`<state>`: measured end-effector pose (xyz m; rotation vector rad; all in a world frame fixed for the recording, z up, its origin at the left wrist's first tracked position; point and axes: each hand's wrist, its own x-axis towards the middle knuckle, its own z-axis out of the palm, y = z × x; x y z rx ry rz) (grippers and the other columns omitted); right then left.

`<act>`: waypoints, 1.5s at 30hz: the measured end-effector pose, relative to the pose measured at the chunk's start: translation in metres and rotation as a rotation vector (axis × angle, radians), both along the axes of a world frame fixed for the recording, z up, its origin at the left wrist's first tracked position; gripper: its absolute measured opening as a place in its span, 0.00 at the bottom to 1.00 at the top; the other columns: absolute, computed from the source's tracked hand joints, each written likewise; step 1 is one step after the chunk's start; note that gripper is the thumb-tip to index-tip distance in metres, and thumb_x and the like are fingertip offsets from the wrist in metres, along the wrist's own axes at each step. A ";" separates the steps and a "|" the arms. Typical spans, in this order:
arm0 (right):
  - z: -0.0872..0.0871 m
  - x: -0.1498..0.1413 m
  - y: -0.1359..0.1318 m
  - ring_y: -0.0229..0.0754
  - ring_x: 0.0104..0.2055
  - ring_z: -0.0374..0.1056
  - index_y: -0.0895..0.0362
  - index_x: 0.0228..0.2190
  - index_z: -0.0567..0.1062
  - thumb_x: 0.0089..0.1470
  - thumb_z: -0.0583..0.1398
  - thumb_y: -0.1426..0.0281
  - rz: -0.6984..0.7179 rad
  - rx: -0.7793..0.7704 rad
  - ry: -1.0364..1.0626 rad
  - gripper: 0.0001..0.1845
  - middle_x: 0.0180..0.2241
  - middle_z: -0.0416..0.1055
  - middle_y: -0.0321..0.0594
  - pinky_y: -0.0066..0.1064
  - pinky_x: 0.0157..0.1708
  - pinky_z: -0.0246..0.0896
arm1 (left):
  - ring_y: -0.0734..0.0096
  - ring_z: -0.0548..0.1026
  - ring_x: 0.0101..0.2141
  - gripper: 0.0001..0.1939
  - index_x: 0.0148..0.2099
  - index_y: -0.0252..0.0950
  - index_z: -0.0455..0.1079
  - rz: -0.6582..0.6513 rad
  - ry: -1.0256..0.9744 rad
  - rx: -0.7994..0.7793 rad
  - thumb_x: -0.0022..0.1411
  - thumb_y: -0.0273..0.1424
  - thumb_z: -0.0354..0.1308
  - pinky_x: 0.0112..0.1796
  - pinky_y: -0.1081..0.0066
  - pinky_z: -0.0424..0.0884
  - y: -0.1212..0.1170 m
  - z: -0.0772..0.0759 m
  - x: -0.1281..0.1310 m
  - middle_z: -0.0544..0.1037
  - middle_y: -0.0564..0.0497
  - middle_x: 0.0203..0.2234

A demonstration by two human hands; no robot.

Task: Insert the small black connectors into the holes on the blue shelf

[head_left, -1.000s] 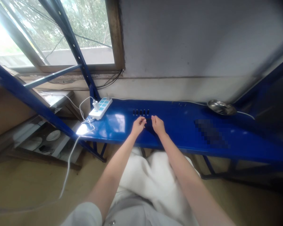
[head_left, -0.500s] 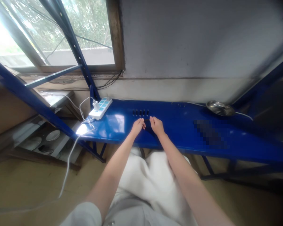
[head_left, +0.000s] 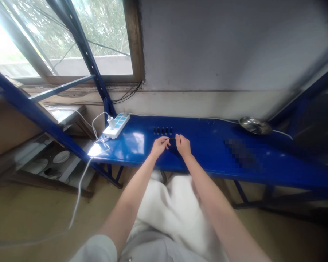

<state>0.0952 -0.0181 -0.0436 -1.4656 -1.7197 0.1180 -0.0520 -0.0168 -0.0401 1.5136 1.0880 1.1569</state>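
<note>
Between my two hands, low over the blue table, runs a small thin black stick-like piece; it is too small to name its kind. My left hand pinches its left end with thumb and fingertips, the other fingers loosely curled. At the other end, my right hand is closed around it, thumb on top. Just beyond the hands, several small black pieces with light ends stand or lie in a row on the table; which of the two I cannot tell.
A white power strip with a plug and cable lies at the table's left end. Toward the back right sits a shiny metal bowl. A blurred-out dark object lies in front of it. Blue frame posts rise at the left.
My right hand has shifted slightly to the right, so the gap between my hands is a little wider. My left fingers have straightened somewhat on the black piece.
</note>
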 end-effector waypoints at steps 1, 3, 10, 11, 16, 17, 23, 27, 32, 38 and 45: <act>0.000 0.000 0.000 0.36 0.21 0.56 0.54 0.19 0.61 0.59 0.39 0.56 0.002 0.000 -0.010 0.25 0.18 0.61 0.37 0.28 0.24 0.49 | 0.80 0.68 0.19 0.12 0.40 0.32 0.68 0.009 0.008 -0.004 0.56 0.34 0.52 0.26 0.76 0.65 0.001 -0.001 0.000 0.74 0.51 0.24; 0.000 -0.001 0.000 0.36 0.21 0.56 0.54 0.19 0.61 0.59 0.39 0.57 -0.002 -0.008 -0.029 0.25 0.18 0.61 0.37 0.28 0.24 0.48 | 0.80 0.68 0.19 0.11 0.39 0.32 0.67 0.022 0.024 -0.004 0.57 0.34 0.51 0.26 0.76 0.65 0.002 -0.003 0.000 0.74 0.52 0.23; 0.002 -0.002 -0.001 0.36 0.21 0.56 0.55 0.19 0.62 0.59 0.39 0.57 0.028 -0.006 -0.034 0.25 0.18 0.61 0.37 0.28 0.24 0.48 | 0.80 0.68 0.18 0.16 0.30 0.33 0.64 0.029 0.009 -0.011 0.60 0.40 0.46 0.26 0.76 0.65 0.001 -0.004 0.001 0.73 0.52 0.21; 0.001 -0.002 0.000 0.36 0.21 0.56 0.55 0.18 0.61 0.59 0.39 0.57 0.031 -0.006 -0.027 0.25 0.18 0.61 0.37 0.28 0.24 0.48 | 0.79 0.68 0.18 0.17 0.30 0.33 0.64 0.032 0.000 -0.023 0.60 0.41 0.45 0.26 0.76 0.65 0.001 -0.004 0.002 0.72 0.52 0.20; 0.001 0.000 0.000 0.34 0.19 0.53 0.55 0.17 0.58 0.58 0.41 0.55 0.037 0.025 0.095 0.24 0.17 0.57 0.34 0.27 0.22 0.47 | 0.79 0.68 0.16 0.20 0.26 0.33 0.62 0.076 -0.032 -0.054 0.60 0.44 0.44 0.25 0.75 0.64 0.001 -0.003 0.002 0.71 0.52 0.18; 0.001 0.000 -0.001 0.34 0.19 0.52 0.55 0.17 0.57 0.58 0.41 0.55 0.030 0.036 0.129 0.24 0.16 0.56 0.34 0.27 0.22 0.46 | 0.79 0.68 0.16 0.20 0.26 0.33 0.62 0.087 -0.041 -0.055 0.60 0.45 0.44 0.25 0.75 0.64 0.001 -0.003 0.002 0.71 0.52 0.18; 0.003 0.002 -0.003 0.34 0.19 0.53 0.55 0.19 0.59 0.58 0.43 0.55 -0.043 0.076 0.291 0.23 0.17 0.57 0.33 0.27 0.21 0.48 | 0.80 0.67 0.16 0.18 0.32 0.33 0.63 0.197 -0.129 -0.081 0.60 0.43 0.44 0.22 0.76 0.63 0.005 -0.006 0.002 0.72 0.52 0.20; 0.003 0.002 -0.001 0.37 0.26 0.60 0.56 0.26 0.65 0.58 0.43 0.58 -0.054 0.127 0.301 0.21 0.24 0.65 0.38 0.28 0.27 0.54 | 0.80 0.67 0.17 0.15 0.33 0.33 0.65 0.161 -0.061 -0.025 0.57 0.42 0.50 0.23 0.77 0.63 0.003 -0.006 0.000 0.72 0.53 0.22; 0.003 -0.003 0.001 0.37 0.32 0.62 0.56 0.31 0.67 0.59 0.43 0.60 0.149 0.091 0.094 0.17 0.33 0.66 0.41 0.27 0.30 0.56 | 0.81 0.68 0.17 0.15 0.33 0.33 0.66 0.115 -0.022 0.007 0.55 0.42 0.52 0.23 0.77 0.63 0.003 -0.007 -0.001 0.73 0.52 0.22; 0.002 -0.007 0.002 0.37 0.28 0.62 0.55 0.33 0.67 0.58 0.45 0.62 0.231 -0.044 -0.061 0.15 0.33 0.66 0.40 0.26 0.26 0.55 | 0.82 0.67 0.15 0.14 0.34 0.33 0.64 0.156 -0.134 -0.002 0.57 0.41 0.50 0.22 0.78 0.63 0.009 -0.012 0.000 0.72 0.54 0.21; 0.002 -0.008 -0.001 0.38 0.28 0.63 0.55 0.35 0.69 0.58 0.47 0.64 0.279 -0.061 -0.200 0.13 0.34 0.68 0.41 0.27 0.24 0.54 | 0.82 0.66 0.15 0.13 0.34 0.34 0.64 0.137 -0.130 0.011 0.58 0.40 0.50 0.21 0.78 0.63 0.010 -0.014 0.000 0.69 0.56 0.18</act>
